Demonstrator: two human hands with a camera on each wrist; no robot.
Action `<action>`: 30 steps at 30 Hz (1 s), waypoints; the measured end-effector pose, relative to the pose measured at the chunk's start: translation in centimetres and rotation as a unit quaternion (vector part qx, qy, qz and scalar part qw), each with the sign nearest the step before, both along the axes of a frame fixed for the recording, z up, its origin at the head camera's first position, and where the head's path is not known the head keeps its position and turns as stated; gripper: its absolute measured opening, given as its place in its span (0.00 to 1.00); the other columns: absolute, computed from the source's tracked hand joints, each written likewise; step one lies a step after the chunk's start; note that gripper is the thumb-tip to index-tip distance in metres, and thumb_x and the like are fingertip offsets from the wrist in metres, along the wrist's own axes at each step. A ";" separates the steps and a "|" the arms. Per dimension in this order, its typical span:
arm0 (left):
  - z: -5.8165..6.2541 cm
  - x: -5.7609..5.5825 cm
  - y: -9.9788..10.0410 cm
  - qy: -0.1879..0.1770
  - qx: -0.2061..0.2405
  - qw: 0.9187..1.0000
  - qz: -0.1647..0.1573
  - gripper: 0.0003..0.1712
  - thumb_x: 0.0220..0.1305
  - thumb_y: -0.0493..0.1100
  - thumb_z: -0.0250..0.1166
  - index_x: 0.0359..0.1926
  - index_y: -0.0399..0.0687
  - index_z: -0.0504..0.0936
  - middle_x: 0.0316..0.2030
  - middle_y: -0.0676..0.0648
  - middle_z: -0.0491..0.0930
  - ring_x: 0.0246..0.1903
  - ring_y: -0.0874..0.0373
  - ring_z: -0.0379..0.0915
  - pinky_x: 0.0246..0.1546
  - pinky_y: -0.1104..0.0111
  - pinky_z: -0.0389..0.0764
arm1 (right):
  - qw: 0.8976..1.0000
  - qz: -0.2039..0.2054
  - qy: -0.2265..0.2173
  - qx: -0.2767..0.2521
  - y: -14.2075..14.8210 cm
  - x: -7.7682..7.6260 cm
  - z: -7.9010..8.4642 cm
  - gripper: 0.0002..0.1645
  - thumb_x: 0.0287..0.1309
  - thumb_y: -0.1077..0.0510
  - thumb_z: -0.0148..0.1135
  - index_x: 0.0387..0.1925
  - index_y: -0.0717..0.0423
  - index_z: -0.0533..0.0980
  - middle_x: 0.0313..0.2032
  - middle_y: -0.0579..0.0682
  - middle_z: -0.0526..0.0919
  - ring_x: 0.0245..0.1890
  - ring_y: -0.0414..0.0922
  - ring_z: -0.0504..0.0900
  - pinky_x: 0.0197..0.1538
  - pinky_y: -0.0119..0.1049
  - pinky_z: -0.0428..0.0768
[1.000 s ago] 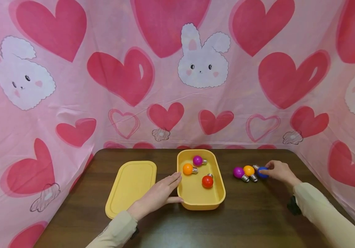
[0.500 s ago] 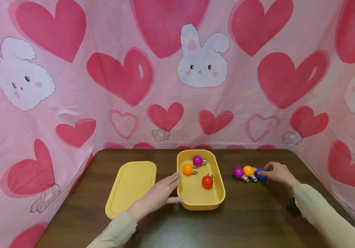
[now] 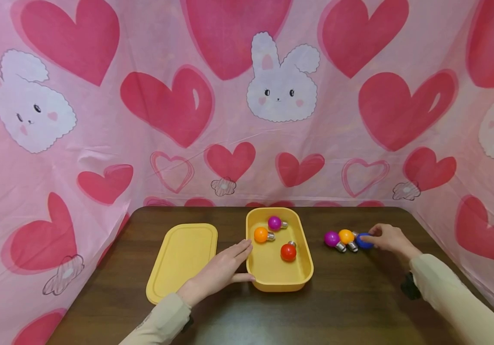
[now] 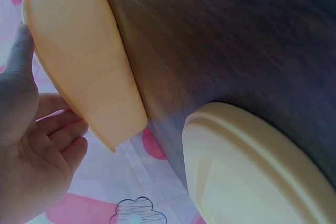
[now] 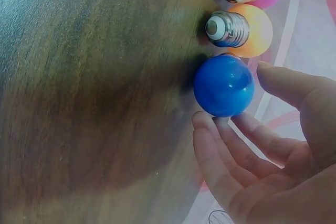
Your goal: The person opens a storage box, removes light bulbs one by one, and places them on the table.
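Left hand [image 3: 218,269] spreads its thumb; right hand [image 3: 393,239] curves its fingers.

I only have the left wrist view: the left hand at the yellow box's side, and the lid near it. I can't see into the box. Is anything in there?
Observer: Yes, three bulbs: a purple bulb, an orange bulb and a red bulb.

Operator: Where is the right hand?

Observer: Out to the right of the box, with its thumb and fingers around a blue bulb.

Operator: Any other bulbs outside the box?

Observer: Two: a second purple bulb and a second orange bulb, lying on the table between the box and the blue bulb.
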State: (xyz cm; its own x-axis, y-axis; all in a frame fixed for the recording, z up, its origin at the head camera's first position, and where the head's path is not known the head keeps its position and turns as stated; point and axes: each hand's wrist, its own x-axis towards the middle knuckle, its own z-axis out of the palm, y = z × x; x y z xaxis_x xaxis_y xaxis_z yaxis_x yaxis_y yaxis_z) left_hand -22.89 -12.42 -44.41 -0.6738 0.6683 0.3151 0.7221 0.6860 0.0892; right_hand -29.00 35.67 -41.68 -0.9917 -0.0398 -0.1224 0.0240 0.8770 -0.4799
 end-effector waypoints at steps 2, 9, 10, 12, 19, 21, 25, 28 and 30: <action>0.0 0.0 0.0 -0.001 -0.002 1.000 0.002 0.47 0.58 0.65 0.65 0.69 0.38 0.70 0.69 0.39 0.70 0.68 0.48 0.70 0.64 0.58 0.76 | 1.000 0.002 0.004 0.001 0.1 0.0 0.1 0.33 0.60 0.39 0.64 0.43 0.69 0.75 0.31 0.56 0.83 0.28 0.44 0.80 0.33 0.34 0.82; 0.1 0.0 0.0 -0.007 -0.007 1.000 0.003 0.47 0.59 0.65 0.65 0.69 0.38 0.69 0.70 0.39 0.69 0.68 0.48 0.70 0.65 0.58 0.76 | 1.000 0.006 0.012 0.016 0.2 0.1 0.2 0.32 0.60 0.40 0.65 0.42 0.69 0.76 0.32 0.57 0.83 0.28 0.44 0.79 0.33 0.34 0.81; 0.1 0.0 0.0 -0.009 -0.007 1.000 0.004 0.47 0.59 0.65 0.65 0.69 0.38 0.69 0.70 0.39 0.69 0.68 0.48 0.70 0.65 0.58 0.76 | 1.000 0.008 0.014 0.018 0.2 0.0 0.2 0.32 0.60 0.41 0.65 0.42 0.69 0.76 0.32 0.58 0.83 0.28 0.44 0.79 0.33 0.34 0.81; 0.1 0.0 0.0 -0.008 -0.006 1.000 0.003 0.47 0.59 0.65 0.65 0.69 0.38 0.69 0.70 0.39 0.69 0.68 0.48 0.70 0.64 0.58 0.76 | 1.000 0.006 0.014 0.020 0.2 0.0 0.3 0.31 0.60 0.41 0.65 0.42 0.69 0.76 0.32 0.57 0.83 0.28 0.44 0.78 0.34 0.34 0.81; 0.0 0.0 0.0 0.006 -0.010 1.000 0.000 0.47 0.59 0.65 0.65 0.69 0.38 0.70 0.69 0.39 0.70 0.67 0.48 0.71 0.63 0.58 0.77 | 0.999 0.014 0.029 0.023 0.2 0.0 0.6 0.28 0.61 0.45 0.65 0.41 0.70 0.76 0.31 0.57 0.83 0.27 0.44 0.78 0.33 0.34 0.79; 0.0 0.0 0.0 0.004 -0.010 1.000 0.000 0.47 0.59 0.65 0.65 0.69 0.38 0.69 0.69 0.39 0.70 0.67 0.48 0.71 0.64 0.58 0.77 | 0.999 0.014 0.032 0.024 0.3 0.0 0.6 0.28 0.60 0.45 0.66 0.41 0.70 0.76 0.31 0.57 0.83 0.27 0.44 0.78 0.32 0.34 0.79; 0.1 0.1 0.0 -0.006 -0.009 1.000 0.002 0.48 0.59 0.65 0.65 0.70 0.39 0.69 0.70 0.39 0.69 0.68 0.48 0.70 0.64 0.58 0.76 | 0.999 0.013 0.036 0.030 0.3 -0.1 0.8 0.28 0.60 0.46 0.66 0.41 0.70 0.76 0.30 0.57 0.82 0.28 0.45 0.77 0.32 0.34 0.78; 0.2 0.1 0.0 -0.008 -0.008 1.000 0.002 0.48 0.59 0.65 0.65 0.70 0.39 0.69 0.70 0.39 0.69 0.68 0.47 0.70 0.64 0.58 0.76 | 0.999 0.014 0.038 0.033 0.2 -0.1 0.9 0.27 0.61 0.47 0.66 0.41 0.70 0.76 0.30 0.57 0.82 0.27 0.45 0.77 0.32 0.33 0.78; 0.2 0.1 -0.1 -0.006 -0.006 1.000 0.002 0.48 0.59 0.65 0.65 0.70 0.39 0.69 0.69 0.39 0.70 0.67 0.47 0.70 0.64 0.58 0.76 | 0.999 0.014 0.038 0.033 0.2 -0.2 0.9 0.27 0.61 0.47 0.66 0.41 0.70 0.76 0.30 0.57 0.82 0.27 0.45 0.76 0.31 0.33 0.77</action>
State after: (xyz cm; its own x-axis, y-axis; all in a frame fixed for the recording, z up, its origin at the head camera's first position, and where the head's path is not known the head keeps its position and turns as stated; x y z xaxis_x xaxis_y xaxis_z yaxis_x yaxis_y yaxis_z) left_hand -22.83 -12.48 -44.21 -0.6795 0.6698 0.2993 0.7188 0.6895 0.0889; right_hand -29.17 35.91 -40.76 -0.9968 -0.0616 -0.0507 -0.0346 0.9064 -0.4209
